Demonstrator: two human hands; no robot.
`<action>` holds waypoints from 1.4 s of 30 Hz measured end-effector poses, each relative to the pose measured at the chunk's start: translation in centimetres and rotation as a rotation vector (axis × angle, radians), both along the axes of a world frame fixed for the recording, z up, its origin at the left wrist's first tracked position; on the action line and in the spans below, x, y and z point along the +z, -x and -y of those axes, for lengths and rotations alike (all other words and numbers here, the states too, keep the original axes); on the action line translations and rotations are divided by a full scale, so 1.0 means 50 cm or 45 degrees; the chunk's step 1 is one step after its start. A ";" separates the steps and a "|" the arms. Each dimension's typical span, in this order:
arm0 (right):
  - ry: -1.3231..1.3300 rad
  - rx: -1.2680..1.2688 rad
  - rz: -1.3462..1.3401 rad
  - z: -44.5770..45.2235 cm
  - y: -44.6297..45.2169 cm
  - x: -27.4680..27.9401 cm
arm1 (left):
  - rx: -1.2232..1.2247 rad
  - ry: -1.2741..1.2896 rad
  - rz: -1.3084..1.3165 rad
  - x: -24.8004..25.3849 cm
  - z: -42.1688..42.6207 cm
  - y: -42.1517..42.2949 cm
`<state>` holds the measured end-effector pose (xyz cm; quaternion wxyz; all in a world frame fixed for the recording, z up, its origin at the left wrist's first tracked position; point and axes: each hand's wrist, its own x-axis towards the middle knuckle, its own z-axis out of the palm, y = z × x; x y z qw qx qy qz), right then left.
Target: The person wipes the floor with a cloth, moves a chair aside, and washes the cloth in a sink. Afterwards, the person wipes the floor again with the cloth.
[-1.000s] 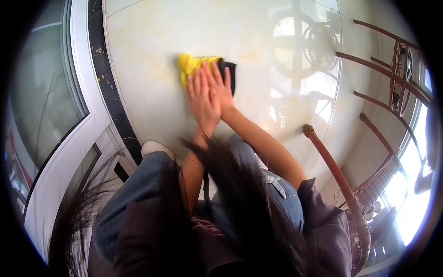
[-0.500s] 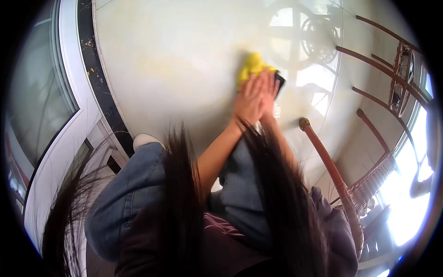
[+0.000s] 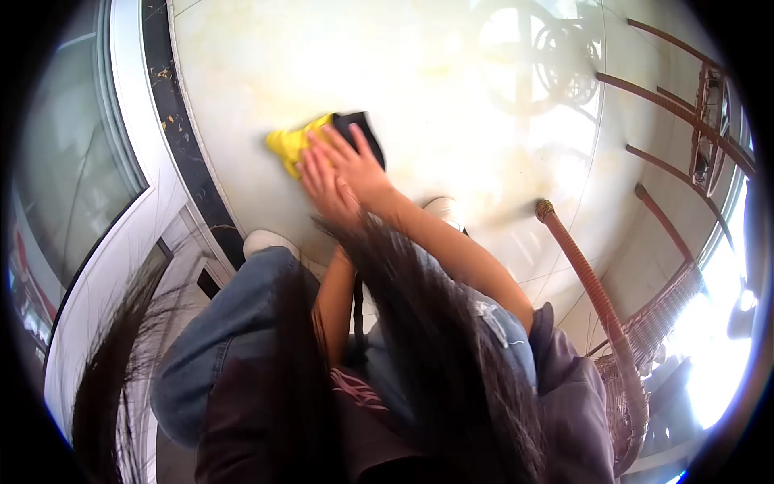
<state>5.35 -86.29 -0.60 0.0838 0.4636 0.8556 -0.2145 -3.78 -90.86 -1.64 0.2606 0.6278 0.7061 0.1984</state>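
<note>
A yellow cloth with a black part [image 3: 290,145] lies bunched on the pale, glossy tiled floor [image 3: 242,73]. My right hand [image 3: 360,168] presses flat on it, fingers stretched out and spread over the seam between yellow and black. Beside it, my left hand [image 3: 326,184] also lies flat, its fingers extended on the yellow side. The two hands touch and partly overlap. Strands of long dark hair [image 3: 403,298] hang in front of the forearms and hide part of the left wrist.
A wicker chair [image 3: 580,278] stands close on my right, with more curved furniture legs [image 3: 669,109] behind it. Along the left run a black marbled strip [image 3: 189,153] and a white-framed glass door [image 3: 125,89]. My white shoes [image 3: 445,211] rest on the floor.
Both hands and the cloth have swept left across the floor, toward the black strip. The cloth's black part now shows more. My right shoe has come into view.
</note>
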 end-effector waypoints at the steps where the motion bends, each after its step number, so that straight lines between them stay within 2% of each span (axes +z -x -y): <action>1: -0.037 0.202 -0.129 0.000 0.025 -0.001 | 0.168 0.020 -0.053 0.000 0.033 0.020; 2: -0.040 0.204 -0.130 0.015 0.032 -0.010 | 0.329 0.047 -0.086 -0.001 0.066 0.025; 4: 0.026 0.343 -0.454 0.035 0.041 -0.022 | 0.471 0.086 -0.098 0.005 0.104 -0.007; 7: 0.031 0.374 -0.443 0.054 -0.042 -0.023 | 0.395 0.101 -0.037 0.008 0.118 -0.093; 8: 0.043 0.268 -0.415 0.053 -0.088 -0.009 | 0.292 0.106 0.002 0.010 0.108 -0.123; 9: 0.054 0.166 -0.386 0.053 -0.143 0.001 | 0.141 0.104 0.062 0.014 0.088 -0.156; 12: -0.181 -0.621 0.077 0.112 -0.303 -0.068 | -0.548 0.035 0.336 0.008 -0.003 -0.271; 13: -0.258 -0.947 -0.137 0.121 -0.356 -0.057 | -0.812 -0.006 0.440 0.008 -0.045 -0.320; 14: -0.289 -1.018 0.084 0.128 -0.409 -0.062 | -0.986 -0.034 0.479 -0.006 -0.074 -0.377; 15: -0.311 -1.072 0.136 0.131 -0.444 -0.064 | -1.197 -0.061 0.433 -0.016 -0.112 -0.423; 16: -0.197 -1.220 0.117 0.130 -0.477 -0.090 | -1.399 0.095 0.295 -0.011 -0.151 -0.460; 17: -0.210 -1.229 0.027 0.122 -0.480 -0.090 | -1.612 0.393 0.136 0.019 -0.204 -0.477; 19: -0.041 -1.342 -0.043 0.093 -0.464 -0.069 | -2.106 0.600 -0.477 0.064 -0.279 -0.502; 21: 0.048 -1.108 0.033 0.033 -0.393 -0.065 | -1.979 0.218 -0.481 0.068 -0.304 -0.344; 23: 0.057 -0.890 0.062 -0.012 -0.290 -0.048 | -1.951 0.141 -0.442 0.062 -0.338 -0.198; 24: 0.085 -0.744 -0.013 -0.039 -0.233 -0.017 | -1.924 0.219 -0.352 0.046 -0.349 -0.119; 25: 0.122 -0.561 -0.036 -0.062 -0.182 0.000 | -1.909 0.445 -0.345 0.083 -0.368 -0.041; 26: 0.145 -0.371 -0.055 -0.082 -0.128 0.015 | -1.930 0.508 -0.433 0.101 -0.380 0.035; 27: 0.060 -0.239 -0.178 -0.095 -0.076 0.009 | -1.881 0.595 -0.321 0.105 -0.382 0.114; 29: 0.023 0.062 -0.286 -0.167 0.006 0.006 | -1.648 0.910 -0.502 0.156 -0.373 0.223; 30: 0.018 0.157 -0.285 -0.210 0.045 0.003 | -1.653 0.917 -0.533 0.171 -0.370 0.262; 32: -0.077 0.176 -0.273 -0.274 0.133 -0.009 | -1.294 0.670 -0.559 0.182 -0.368 0.322; 33: -0.127 0.156 -0.258 -0.293 0.165 -0.017 | -1.297 0.670 -0.579 0.170 -0.383 0.346; 35: -0.169 0.159 -0.337 -0.310 0.185 -0.025 | -1.185 0.187 -0.479 0.133 -0.413 0.382; 36: -0.202 0.160 -0.402 -0.306 0.190 -0.026 | -1.169 0.351 -0.655 0.177 -0.426 0.364; 37: -0.274 0.172 -0.424 -0.295 0.184 -0.029 | -1.167 0.355 -0.654 0.168 -0.411 0.358; 39: -0.172 0.239 -0.408 -0.248 0.154 -0.026 | -1.276 0.299 -0.893 0.117 -0.371 0.341; 42: 0.016 0.268 -0.422 -0.148 0.049 0.001 | -1.191 0.177 -0.530 0.044 -0.226 0.270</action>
